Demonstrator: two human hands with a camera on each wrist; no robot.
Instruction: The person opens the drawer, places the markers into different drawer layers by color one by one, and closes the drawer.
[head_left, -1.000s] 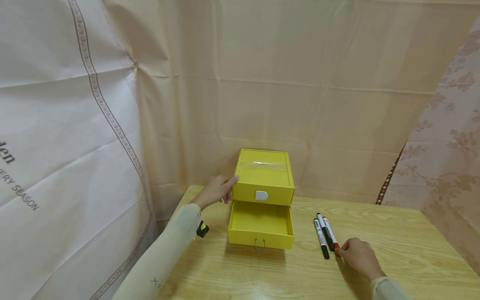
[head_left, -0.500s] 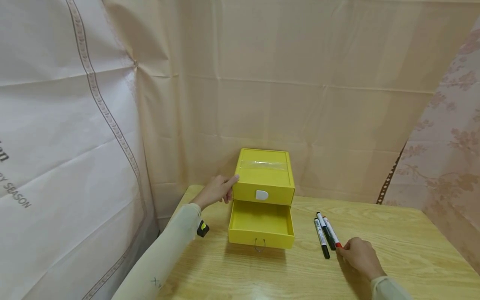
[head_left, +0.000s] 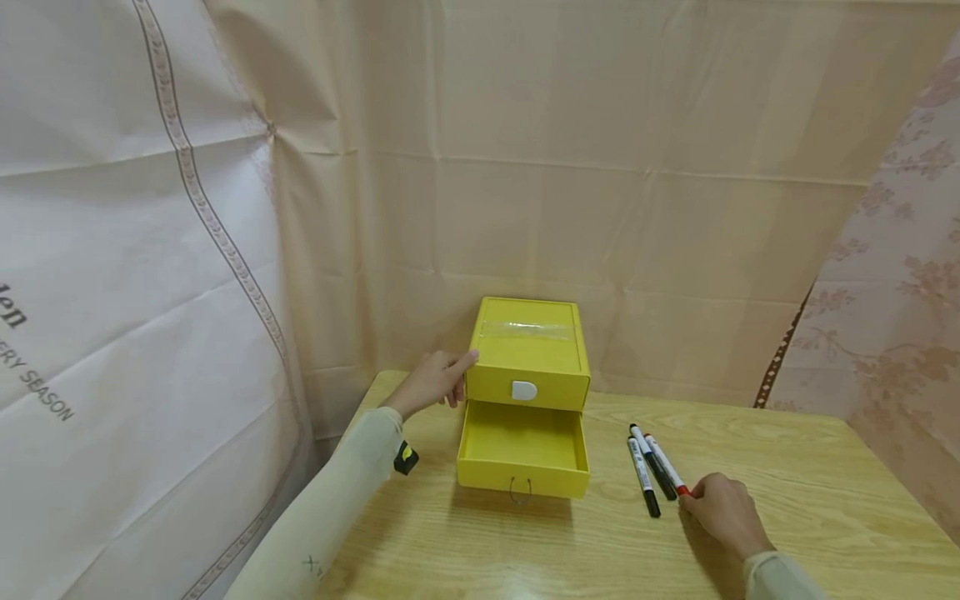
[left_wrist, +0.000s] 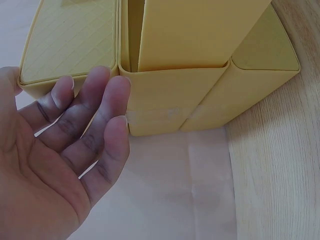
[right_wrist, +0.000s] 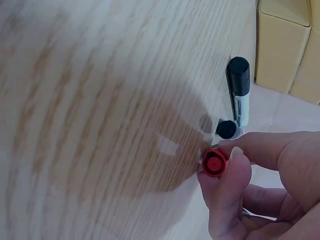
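Observation:
A yellow two-tier drawer box (head_left: 528, 350) stands at the back middle in the head view, its lower drawer (head_left: 522, 479) pulled out and its upper one closed. My left hand (head_left: 431, 383) holds the upper tier's left side, thumb at the top edge and bent fingers (left_wrist: 116, 97) along the side wall. Right of the box, my right hand (head_left: 723, 512) pinches the red-capped end of a white marker (head_left: 667, 464) between thumb and forefinger. In the right wrist view the red cap end (right_wrist: 214, 163) faces the camera. A green-ended marker (head_left: 643, 477) and another black-capped marker (head_left: 654, 464) lie beside it.
A small black and yellow object (head_left: 406, 457) sits near my left sleeve. The wooden table (head_left: 810, 475) ends at a beige cloth backdrop (head_left: 637, 208). A wire loop handle (head_left: 520, 490) hangs on the lower drawer's front.
My right hand has shifted slightly right with the red-capped end of the marker, which has swung a little away from the other two. The left hand stays on the box.

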